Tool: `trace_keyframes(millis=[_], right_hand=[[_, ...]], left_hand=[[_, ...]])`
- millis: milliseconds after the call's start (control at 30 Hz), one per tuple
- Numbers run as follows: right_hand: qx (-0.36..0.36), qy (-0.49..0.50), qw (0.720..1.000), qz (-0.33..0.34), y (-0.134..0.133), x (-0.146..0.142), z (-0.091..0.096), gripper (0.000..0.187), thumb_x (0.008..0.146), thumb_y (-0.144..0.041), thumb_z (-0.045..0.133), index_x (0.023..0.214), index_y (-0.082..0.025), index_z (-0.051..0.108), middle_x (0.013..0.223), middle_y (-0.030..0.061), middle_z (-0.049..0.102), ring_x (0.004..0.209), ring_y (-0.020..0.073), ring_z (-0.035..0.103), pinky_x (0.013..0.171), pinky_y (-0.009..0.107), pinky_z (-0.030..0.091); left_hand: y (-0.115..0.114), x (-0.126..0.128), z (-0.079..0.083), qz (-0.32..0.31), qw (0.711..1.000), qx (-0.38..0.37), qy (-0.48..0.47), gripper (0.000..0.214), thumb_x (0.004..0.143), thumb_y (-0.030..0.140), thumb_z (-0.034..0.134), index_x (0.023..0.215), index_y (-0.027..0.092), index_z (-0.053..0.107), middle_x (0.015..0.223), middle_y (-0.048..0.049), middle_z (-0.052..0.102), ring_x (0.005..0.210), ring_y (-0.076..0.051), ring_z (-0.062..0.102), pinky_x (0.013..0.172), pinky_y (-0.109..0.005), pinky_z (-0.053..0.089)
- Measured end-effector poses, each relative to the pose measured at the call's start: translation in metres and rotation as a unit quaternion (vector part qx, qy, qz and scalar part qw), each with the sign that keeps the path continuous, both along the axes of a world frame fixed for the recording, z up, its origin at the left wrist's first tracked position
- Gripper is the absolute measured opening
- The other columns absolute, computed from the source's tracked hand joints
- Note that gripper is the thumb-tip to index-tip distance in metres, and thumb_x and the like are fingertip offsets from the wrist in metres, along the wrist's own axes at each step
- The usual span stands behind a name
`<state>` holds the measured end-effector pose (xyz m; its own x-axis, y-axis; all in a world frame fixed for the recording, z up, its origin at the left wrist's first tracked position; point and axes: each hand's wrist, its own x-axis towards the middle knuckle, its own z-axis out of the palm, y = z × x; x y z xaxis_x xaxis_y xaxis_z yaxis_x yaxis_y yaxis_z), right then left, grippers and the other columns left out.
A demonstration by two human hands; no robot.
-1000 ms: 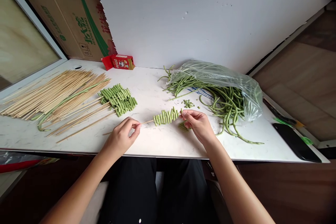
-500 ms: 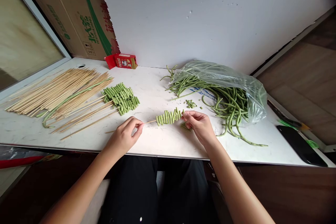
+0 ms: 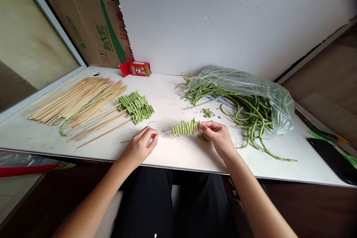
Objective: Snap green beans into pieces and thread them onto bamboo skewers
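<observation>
My left hand [image 3: 141, 145] pinches a thin bamboo skewer [image 3: 165, 132] above the front of the table. Short cut pieces of green bean [image 3: 185, 128] are threaded side by side along its right part. At the right end of that row, my right hand [image 3: 219, 137] has thumb and fingers closed on a bean piece; the skewer's tip is hidden there. A few loose cut bean pieces [image 3: 202, 137] lie partly behind the right hand. To the left rest several filled bean skewers [image 3: 136, 107], stacked with their bare sticks pointing left.
Bare bamboo skewers [image 3: 69, 100] are spread at the left, with one long bean [image 3: 80, 109] across them. A clear plastic bag [image 3: 281, 108] of long green beans [image 3: 256, 113] lies right. Bean trimmings [image 3: 208, 113], a red box [image 3: 139, 69] and a black phone [image 3: 331, 160] are also on the table.
The camera has turned slightly, so most things appear farther right and a little lower. Both hands keep the same hold on the skewer and bean piece.
</observation>
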<state>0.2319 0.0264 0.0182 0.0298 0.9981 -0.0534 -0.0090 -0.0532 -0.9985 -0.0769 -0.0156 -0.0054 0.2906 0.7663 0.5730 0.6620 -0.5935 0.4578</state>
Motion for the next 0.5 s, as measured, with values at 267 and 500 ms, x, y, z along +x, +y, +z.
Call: trace_keyframes(millis=[267,500], right_hand=[[0.015,0.021,0.999,-0.046,0.005,0.008,0.007,0.042,0.083,-0.057,0.083,0.105,-0.021,0.086,0.103,0.0100,0.075,0.072,0.0148,0.048,0.049,0.024,0.032],[0.018,0.042,0.997,-0.062,0.010,0.021,0.013,0.030,0.085,-0.051,0.080,0.092,-0.022,0.085,0.094,0.0088,0.069,0.083,0.0181,0.053,0.049,0.022,0.034]], left_hand=[[0.007,-0.012,0.007,0.066,0.997,0.013,-0.029,0.006,0.106,0.020,0.055,0.106,0.022,0.060,0.090,-0.0015,0.064,0.071,-0.014,0.059,0.072,-0.028,0.051],[0.021,-0.079,0.032,0.177,0.984,0.021,0.007,0.010,0.105,0.028,0.055,0.104,0.022,0.063,0.101,-0.0062,0.067,0.086,-0.020,0.066,0.079,-0.034,0.055]])
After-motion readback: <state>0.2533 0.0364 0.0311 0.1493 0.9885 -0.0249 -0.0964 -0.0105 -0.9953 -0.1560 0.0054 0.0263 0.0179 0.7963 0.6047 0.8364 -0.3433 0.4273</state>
